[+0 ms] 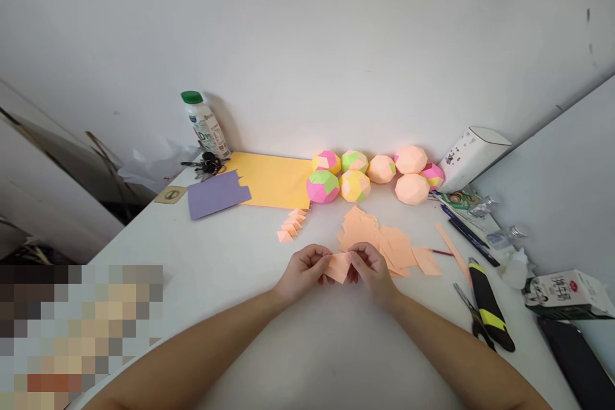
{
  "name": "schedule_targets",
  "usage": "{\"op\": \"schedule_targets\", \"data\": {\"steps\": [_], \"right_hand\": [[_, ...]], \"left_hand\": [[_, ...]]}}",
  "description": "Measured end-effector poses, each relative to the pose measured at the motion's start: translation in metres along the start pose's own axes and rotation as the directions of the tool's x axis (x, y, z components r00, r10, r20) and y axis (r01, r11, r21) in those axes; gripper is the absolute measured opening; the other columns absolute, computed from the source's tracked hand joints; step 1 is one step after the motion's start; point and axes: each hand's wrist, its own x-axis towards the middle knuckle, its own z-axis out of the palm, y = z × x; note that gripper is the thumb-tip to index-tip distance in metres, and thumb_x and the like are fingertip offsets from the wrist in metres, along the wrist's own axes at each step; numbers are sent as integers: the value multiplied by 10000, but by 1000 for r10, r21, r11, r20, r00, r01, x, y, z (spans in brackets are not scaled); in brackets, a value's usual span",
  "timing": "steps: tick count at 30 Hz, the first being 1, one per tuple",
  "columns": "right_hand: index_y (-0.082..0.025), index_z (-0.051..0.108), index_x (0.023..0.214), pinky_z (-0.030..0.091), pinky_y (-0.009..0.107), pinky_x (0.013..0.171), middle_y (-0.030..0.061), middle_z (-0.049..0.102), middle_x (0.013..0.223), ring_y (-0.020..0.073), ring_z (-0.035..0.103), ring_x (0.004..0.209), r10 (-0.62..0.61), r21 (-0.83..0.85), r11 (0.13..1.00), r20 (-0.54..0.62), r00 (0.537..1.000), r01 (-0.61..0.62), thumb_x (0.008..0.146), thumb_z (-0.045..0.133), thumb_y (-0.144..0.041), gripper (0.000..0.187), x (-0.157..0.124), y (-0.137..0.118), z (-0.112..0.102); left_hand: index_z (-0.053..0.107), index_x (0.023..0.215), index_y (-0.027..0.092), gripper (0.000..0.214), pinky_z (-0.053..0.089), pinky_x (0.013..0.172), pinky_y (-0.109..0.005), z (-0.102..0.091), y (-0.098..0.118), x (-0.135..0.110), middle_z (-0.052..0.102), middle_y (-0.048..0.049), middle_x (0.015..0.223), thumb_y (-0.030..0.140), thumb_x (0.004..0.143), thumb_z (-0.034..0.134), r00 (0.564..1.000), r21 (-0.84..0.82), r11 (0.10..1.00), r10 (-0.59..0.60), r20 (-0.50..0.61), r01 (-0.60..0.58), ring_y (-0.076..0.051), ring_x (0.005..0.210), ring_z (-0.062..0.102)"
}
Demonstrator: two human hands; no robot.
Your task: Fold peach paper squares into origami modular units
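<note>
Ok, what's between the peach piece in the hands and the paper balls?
In the head view, a loose pile of peach paper lies between the held piece and the paper balls; small folded pieces sit left of that pile.

Unable to see the side corners of the peach paper (pixel 339 267), covered by fingers of the left hand (pixel 302 273) and right hand (pixel 375 273). Cannot trace the left forearm (pixel 216 346) or right forearm (pixel 446 339) past the near edge. Cannot count the overlapping peach slips (pixel 358 227) or see the left end of the dark red stick (pixel 442 252) beneath. Found the near left corner masked by coarse blocks (pixel 81 333). Found the dark flat device (pixel 574 359) cut off at near right. Cannot see all of the yellow sheet (pixel 276 179), overlapped by the purple sheet (pixel 216 195). Cannot read small print on the bottle (pixel 209 128), far left, or the tan card's (pixel 170 195) emblem.
</note>
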Motion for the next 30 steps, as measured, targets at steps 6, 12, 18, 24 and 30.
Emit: {"op": "schedule_targets", "data": {"steps": [6,12,18,24,30], "right_hand": [[-187,506,894,419,243,470,-36,552,542,110,527,470,-14,7,1000,17,1000,14,800,564,-409,248,2,5,-2],[-187,524,891,432,260,500,-33,560,541,113,524,478,7,-21,1000,49,999,-6,774,590,-423,272,0,3,-3],[-177,546,866,436,260,521,-31,543,576,104,521,503,-14,-30,999,96,995,17,781,590,-389,232,-1,0,-3],[-193,520,924,431,257,495,-29,550,639,102,523,503,3,17,1000,57,998,-4,734,640,-363,282,-1,-4,-1],[-188,550,863,464,269,511,-27,545,630,110,541,508,4,0,1000,32,999,-4,718,653,-354,243,0,0,-1]], "left_hand": [[559,860,157,236,477,604,-277,-3,-3,2,630,-28,736,387,807,552,998,-23,998,61,13,-61,-154,680,620],[589,827,165,218,475,715,-287,-3,-5,3,626,-26,793,370,759,616,994,23,995,99,-44,-98,-140,750,586],[634,878,176,214,464,678,-274,-4,-7,4,595,-10,718,339,740,646,995,-2,995,97,-7,-97,-127,693,560],[629,938,190,263,452,643,-269,-5,-10,6,536,5,696,322,715,668,992,-28,992,124,-21,-124,-114,658,519],[638,982,235,256,426,597,-243,-5,-10,4,543,-26,911,280,730,649,978,22,982,184,102,-187,-91,653,502]]}}
